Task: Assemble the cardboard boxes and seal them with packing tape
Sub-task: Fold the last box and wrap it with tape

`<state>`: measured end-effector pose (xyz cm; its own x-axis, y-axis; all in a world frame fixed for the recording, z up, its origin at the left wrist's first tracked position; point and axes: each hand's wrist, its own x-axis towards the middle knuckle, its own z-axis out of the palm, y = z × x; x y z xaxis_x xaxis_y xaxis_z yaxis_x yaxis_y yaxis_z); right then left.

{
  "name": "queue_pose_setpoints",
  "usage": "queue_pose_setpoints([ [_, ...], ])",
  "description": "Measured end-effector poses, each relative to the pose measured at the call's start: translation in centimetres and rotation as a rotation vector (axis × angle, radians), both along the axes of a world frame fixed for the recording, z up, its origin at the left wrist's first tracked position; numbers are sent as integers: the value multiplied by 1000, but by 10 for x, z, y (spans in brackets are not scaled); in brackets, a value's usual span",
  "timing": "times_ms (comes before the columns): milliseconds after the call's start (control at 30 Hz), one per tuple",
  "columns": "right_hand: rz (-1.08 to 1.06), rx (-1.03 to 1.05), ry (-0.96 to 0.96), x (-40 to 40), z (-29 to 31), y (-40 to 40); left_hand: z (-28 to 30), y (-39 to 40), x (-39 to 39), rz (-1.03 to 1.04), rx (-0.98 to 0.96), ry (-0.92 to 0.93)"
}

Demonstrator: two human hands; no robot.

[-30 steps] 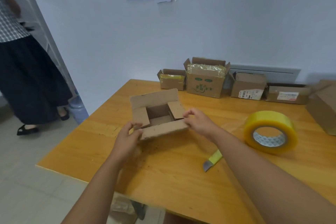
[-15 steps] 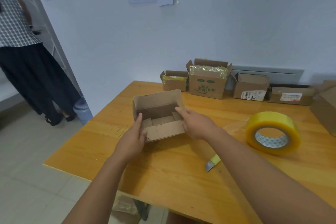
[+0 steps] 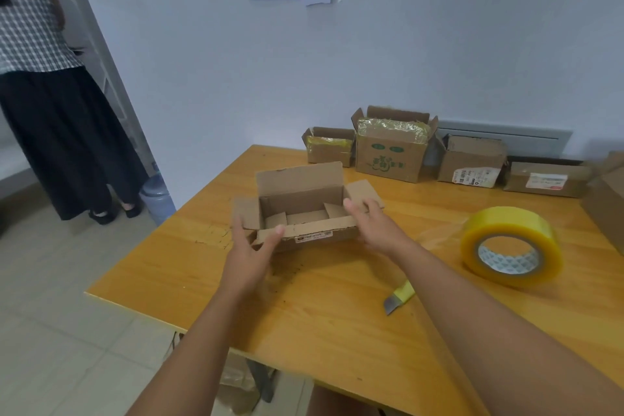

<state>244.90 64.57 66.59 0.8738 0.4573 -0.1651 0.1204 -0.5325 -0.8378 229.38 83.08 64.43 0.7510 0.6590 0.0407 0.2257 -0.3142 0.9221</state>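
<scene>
A small brown corrugated cardboard box (image 3: 305, 209) is sitting open-topped on the orange wooden table (image 3: 337, 314), its long axis running left to right, rear flap standing upright and side flaps splaying outward. The left hand (image 3: 251, 248) is gripping its near-left corner, thumb curling over the front flap. The right hand (image 3: 376, 226) is resting with relaxed fingers against its right end. A yellowish roll of packing tape (image 3: 511, 246) is lying well to the right.
</scene>
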Motion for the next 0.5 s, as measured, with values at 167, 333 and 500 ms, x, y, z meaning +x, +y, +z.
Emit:
queue_pose_setpoints([
  [167,-89,340,53,-4,-13,-7,-13,-8,-1,123,-43,-150],
  [333,-38,295,96,-7,-21,-10,-11,5,15,243,31,-118],
  [500,116,202,54,-3,-22,2,-20,18,32,201,-38,-130],
])
